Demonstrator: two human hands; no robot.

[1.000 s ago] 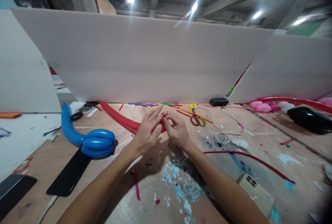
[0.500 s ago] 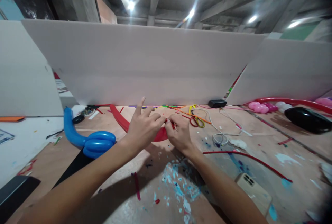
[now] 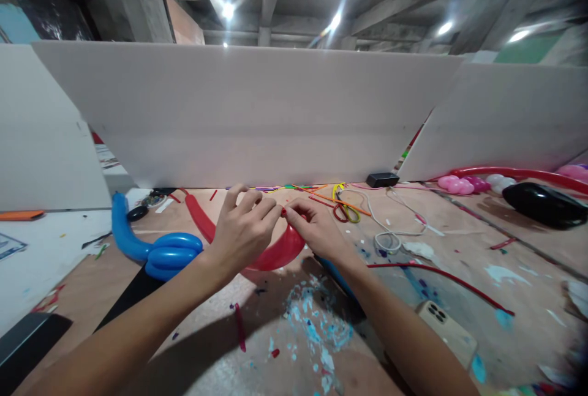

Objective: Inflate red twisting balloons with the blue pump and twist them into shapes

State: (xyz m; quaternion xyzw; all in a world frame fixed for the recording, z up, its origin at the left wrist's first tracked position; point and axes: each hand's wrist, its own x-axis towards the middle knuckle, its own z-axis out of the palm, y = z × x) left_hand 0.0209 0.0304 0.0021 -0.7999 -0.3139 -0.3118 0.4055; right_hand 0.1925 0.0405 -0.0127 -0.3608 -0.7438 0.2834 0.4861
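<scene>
I find both hands engaged at one point above the middle of the tabletop. The right hand pinches the narrow end of a red modelling balloon between thumb and forefinger. The left hand has its fingers curled in and appears to pinch the same end from the other side; its thumb is hidden from me. I judge that the close grip serves to control the neck and hold the air in.

The balloon's inflated body hangs in a curve beneath the hands, passes behind the left one and reaches toward the far edge, left of centre. Unsupported at the middle, it sags freely, leaving the fingertips unobstructed.

Toward the left edge, a twisted blue balloon lies against the far end of a black slab, presumably parked clear of the work. A limp red balloon lies right of centre, within apparent reach. A beige phone rests camera side up near the near right corner.
</scene>
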